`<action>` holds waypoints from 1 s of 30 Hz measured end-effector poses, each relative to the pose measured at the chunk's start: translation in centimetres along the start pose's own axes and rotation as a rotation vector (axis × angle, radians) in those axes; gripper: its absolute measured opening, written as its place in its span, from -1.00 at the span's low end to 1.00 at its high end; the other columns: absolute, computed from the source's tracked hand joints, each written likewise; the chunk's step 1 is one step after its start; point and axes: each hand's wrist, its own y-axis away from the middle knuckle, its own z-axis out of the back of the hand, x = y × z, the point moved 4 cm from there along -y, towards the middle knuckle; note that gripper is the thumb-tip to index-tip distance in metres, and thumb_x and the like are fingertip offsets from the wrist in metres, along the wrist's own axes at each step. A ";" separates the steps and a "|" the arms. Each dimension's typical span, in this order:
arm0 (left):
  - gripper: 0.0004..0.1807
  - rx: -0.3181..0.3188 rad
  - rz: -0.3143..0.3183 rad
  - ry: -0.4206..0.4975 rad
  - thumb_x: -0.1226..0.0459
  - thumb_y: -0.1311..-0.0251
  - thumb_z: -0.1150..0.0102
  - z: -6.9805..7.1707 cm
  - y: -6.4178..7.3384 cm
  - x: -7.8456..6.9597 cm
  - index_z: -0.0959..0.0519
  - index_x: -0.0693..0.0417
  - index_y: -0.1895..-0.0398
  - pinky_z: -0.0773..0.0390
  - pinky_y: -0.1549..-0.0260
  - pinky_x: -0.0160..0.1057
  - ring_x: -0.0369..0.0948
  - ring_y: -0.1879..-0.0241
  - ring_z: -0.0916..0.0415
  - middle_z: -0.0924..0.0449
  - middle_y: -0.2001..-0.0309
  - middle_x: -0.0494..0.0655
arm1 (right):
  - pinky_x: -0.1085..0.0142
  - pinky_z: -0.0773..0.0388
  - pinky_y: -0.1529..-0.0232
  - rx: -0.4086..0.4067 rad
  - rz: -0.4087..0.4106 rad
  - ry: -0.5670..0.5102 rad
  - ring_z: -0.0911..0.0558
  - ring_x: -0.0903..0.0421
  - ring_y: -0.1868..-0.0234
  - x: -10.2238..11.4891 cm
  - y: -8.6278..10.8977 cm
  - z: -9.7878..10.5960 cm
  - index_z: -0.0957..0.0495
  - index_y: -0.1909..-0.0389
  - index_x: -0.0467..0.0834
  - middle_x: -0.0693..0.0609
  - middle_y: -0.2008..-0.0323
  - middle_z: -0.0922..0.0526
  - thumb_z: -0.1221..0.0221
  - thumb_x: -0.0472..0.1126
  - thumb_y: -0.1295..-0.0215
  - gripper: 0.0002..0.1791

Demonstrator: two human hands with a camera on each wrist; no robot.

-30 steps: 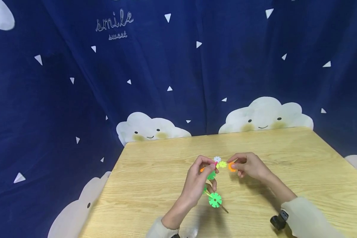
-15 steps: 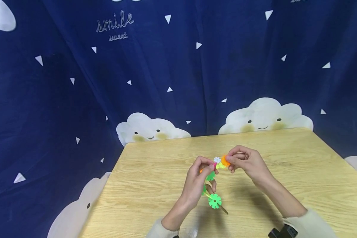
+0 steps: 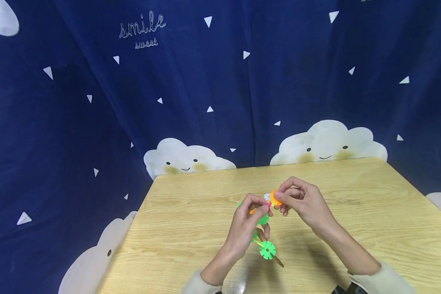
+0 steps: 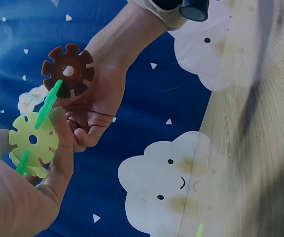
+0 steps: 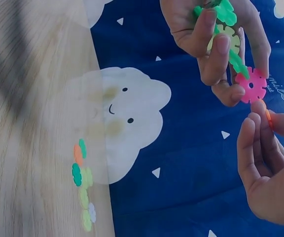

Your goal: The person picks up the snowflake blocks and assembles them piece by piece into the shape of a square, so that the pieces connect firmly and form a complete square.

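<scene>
Pinching the pink disc of a linked chain: left hand | pinching the orange disc near it: right hand | both discs above the surface | loose discs lying there

Both sleeves are showing plain, pale cream fabric. A black wrist unit, partly cropped and apparently cylindrical, is projecting beside the right cuff.

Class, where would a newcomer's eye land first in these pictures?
Probably on the navy curtain behind the wooden table, with its smiling white clouds. Then on the chain of colourful notched discs held in the left hand, and the orange disc that the right hand pinches near the chain's pink disc.
</scene>
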 end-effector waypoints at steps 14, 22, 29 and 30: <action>-0.72 0.059 -0.042 -0.031 0.18 -0.58 -0.03 -0.1 0.1 -0.4 -0.41 0.23 -0.09 -0.54 0.70 -0.38 -0.25 0.64 -0.47 -0.53 0.13 0.11 | 0.25 -0.72 0.42 -0.094 0.070 0.096 -0.71 0.04 0.54 0.9 0.4 -0.5 -0.61 0.15 -0.27 -0.11 0.47 -0.76 -0.36 -0.28 -0.37 -0.83; -0.76 0.048 -0.059 -0.055 0.22 -0.59 -0.03 0.1 0.1 -0.4 -0.41 0.25 -0.06 -0.56 0.69 -0.40 -0.27 0.63 -0.47 -0.52 0.10 0.24 | 0.27 -0.69 0.46 -0.102 0.152 0.096 -0.67 0.05 0.56 1.2 0.6 -1.0 -0.64 0.22 -0.24 -0.06 0.47 -0.76 -0.36 -0.34 -0.35 -0.92; -0.80 0.036 -0.070 -0.036 0.31 -0.58 -0.02 0.2 0.1 -0.6 -0.39 0.32 -0.03 -0.55 0.70 -0.41 -0.28 0.64 -0.43 -0.52 0.08 0.37 | 0.29 -0.70 0.44 -0.108 0.169 0.090 -0.66 0.05 0.55 1.3 0.8 -1.5 -0.65 0.23 -0.22 -0.06 0.44 -0.77 -0.37 -0.35 -0.34 -0.92; -0.80 0.032 -0.073 -0.037 0.31 -0.58 -0.02 0.3 0.1 -0.6 -0.39 0.32 -0.02 -0.55 0.71 -0.41 -0.28 0.64 -0.42 -0.52 0.09 0.34 | 0.29 -0.70 0.44 -0.110 0.170 0.091 -0.67 0.05 0.54 1.3 0.8 -1.6 -0.65 0.23 -0.22 -0.06 0.43 -0.77 -0.37 -0.35 -0.34 -0.92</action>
